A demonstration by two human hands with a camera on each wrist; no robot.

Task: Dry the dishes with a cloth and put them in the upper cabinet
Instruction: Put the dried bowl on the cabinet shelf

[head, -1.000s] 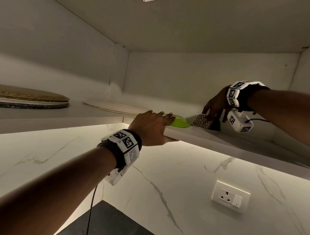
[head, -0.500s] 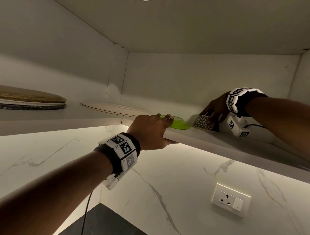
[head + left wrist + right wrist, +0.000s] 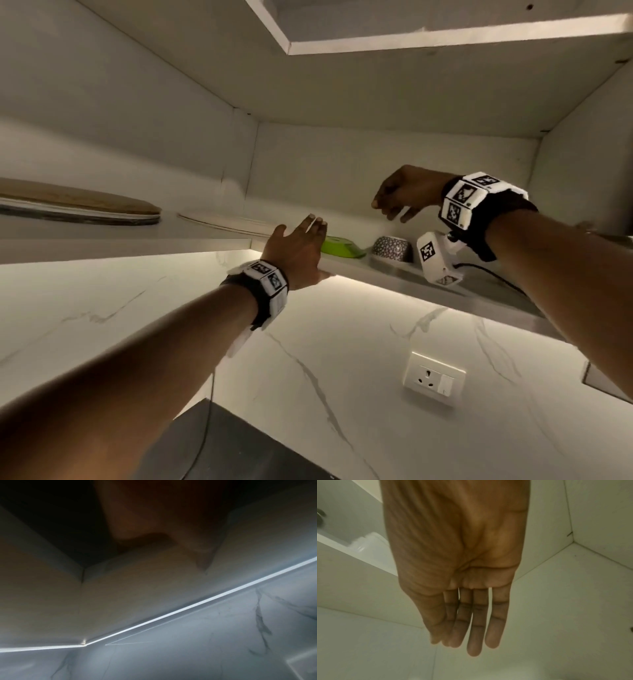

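Bare forearms, black wristbands point(image 3: 507, 219) with white marker-printed blocks, white camera pod point(image 3: 436, 258), thin black cable point(image 3: 493, 275)

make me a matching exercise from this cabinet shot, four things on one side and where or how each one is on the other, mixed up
Things:
1. green plate
2. patterned bowl
3. right hand
4. wall socket

Places or states:
A. on the marble wall below the shelf
B. raised above the shelf, holding nothing
C. on the shelf beside the left hand
D. on the shelf between the plate and the right wrist camera

Pairs: 1-C, 2-D, 3-B, 4-A
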